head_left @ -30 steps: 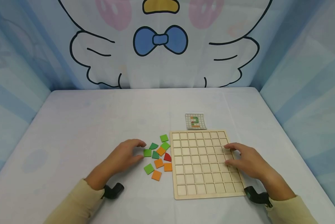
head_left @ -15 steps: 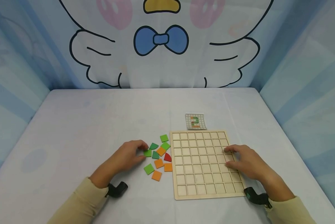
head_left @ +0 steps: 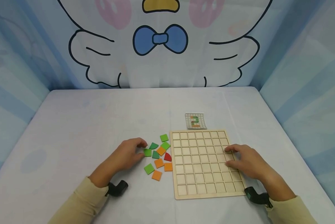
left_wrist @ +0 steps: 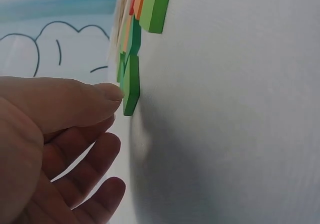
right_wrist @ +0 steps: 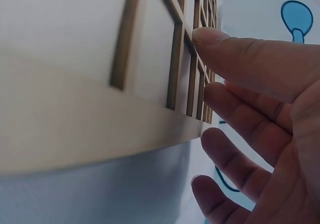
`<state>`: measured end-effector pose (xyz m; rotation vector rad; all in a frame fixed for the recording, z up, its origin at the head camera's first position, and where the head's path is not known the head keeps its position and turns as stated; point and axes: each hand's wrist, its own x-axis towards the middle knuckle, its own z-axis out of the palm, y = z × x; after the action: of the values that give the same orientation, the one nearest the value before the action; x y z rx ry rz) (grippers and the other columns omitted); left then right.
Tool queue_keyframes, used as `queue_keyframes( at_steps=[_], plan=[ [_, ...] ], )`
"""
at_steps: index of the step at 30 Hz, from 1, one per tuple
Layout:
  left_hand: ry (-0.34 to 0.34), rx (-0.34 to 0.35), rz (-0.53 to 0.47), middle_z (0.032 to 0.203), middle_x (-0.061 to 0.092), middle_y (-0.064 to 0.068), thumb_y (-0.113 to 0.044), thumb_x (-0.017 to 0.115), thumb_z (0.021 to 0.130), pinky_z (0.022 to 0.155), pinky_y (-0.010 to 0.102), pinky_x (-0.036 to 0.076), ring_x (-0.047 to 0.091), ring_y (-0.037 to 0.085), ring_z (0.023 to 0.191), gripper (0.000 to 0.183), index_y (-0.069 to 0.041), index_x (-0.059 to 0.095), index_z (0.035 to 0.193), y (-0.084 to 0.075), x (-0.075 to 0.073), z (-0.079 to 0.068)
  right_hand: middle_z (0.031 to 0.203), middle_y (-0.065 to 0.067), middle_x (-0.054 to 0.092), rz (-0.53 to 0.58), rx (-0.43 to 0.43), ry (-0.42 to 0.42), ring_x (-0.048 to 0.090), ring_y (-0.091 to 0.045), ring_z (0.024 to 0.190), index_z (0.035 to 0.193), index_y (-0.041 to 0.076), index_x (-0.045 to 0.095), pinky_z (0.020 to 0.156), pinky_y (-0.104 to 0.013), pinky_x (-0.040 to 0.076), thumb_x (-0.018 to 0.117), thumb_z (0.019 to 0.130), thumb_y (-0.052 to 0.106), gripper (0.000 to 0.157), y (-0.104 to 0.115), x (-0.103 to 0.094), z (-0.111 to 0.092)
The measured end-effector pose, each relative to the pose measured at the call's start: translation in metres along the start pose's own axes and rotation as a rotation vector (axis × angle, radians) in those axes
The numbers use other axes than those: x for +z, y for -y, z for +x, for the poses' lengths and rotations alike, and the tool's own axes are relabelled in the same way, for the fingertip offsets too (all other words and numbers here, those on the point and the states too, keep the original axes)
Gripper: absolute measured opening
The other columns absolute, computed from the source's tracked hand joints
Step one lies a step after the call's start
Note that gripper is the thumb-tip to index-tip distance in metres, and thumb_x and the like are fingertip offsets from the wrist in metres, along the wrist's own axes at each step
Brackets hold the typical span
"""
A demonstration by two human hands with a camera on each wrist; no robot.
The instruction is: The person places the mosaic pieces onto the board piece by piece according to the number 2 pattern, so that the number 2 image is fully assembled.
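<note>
My left hand (head_left: pixel 126 153) is beside the loose tiles, its thumb and index finger apart. The thumb tip lies at the left edge of a light-green square tile (head_left: pixel 147 152); in the left wrist view it seems to touch that tile (left_wrist: pixel 131 87). The other fingers are loosely bent and hold nothing. My right hand (head_left: pixel 248 160) reaches over the right side of a wooden grid board (head_left: pixel 206 196), thumb and index fingertips at its right-hand cells. Seen from the right wrist, its relaxed fingers (right_wrist: pixel 240 109) grip nothing beside the board's rim (right_wrist: pixel 90 134).
Orange square tiles (head_left: pixel 157 175), a red quarter-round tile (head_left: pixel 167 157), dark-green quarter-round tiles (head_left: pixel 153 146) and more light-green squares (head_left: pixel 149 169) lie left of the board. A small printed pattern card (head_left: pixel 195 121) lies behind it. Fabric walls surround the white table (head_left: pixel 100 115).
My left hand has moved slightly right, closer to the light-green tile, then drawn back a touch. The right hand stays nearly still at the board. The tiles look unmoved.
</note>
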<state>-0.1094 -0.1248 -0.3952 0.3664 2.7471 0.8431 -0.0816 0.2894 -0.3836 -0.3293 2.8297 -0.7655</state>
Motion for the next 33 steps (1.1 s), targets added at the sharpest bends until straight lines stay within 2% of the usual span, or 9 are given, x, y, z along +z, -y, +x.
queue_keyframes(
  at_steps=[11,17,33],
  plan=[
    [0.027,-0.027,-0.010,0.113,0.066,0.004,-0.003,0.076,0.087,0.097,0.042,0.049,0.060,0.022,0.106,0.031,-0.005,0.066,0.116,-0.001,0.000,0.003,0.119,-0.019,0.062,-0.006,0.026,0.037,0.054,-0.044,0.114,0.125,0.005,0.064,0.090,-0.059,0.043,0.077,0.086,0.019,0.043,-0.004,-0.005,0.003],
    [0.033,-0.027,-0.010,0.116,0.066,0.006,-0.003,0.075,0.088,0.098,0.041,0.048,0.060,0.022,0.108,0.033,-0.004,0.065,0.119,-0.001,0.000,0.005,0.118,-0.015,0.063,0.005,0.027,0.031,0.056,-0.038,0.110,0.124,0.005,0.063,0.086,-0.054,0.045,0.078,0.085,0.018,0.043,-0.006,-0.004,0.003],
    [0.049,-0.011,0.016,0.112,0.066,0.004,-0.006,0.079,0.086,0.097,0.040,0.049,0.060,0.021,0.104,0.034,-0.005,0.065,0.117,-0.004,0.002,0.008,0.115,-0.006,0.064,0.032,-0.024,0.039,0.057,-0.028,0.105,0.122,0.005,0.063,0.085,-0.046,0.048,0.078,0.085,0.013,0.040,-0.015,-0.007,0.002]
  ],
)
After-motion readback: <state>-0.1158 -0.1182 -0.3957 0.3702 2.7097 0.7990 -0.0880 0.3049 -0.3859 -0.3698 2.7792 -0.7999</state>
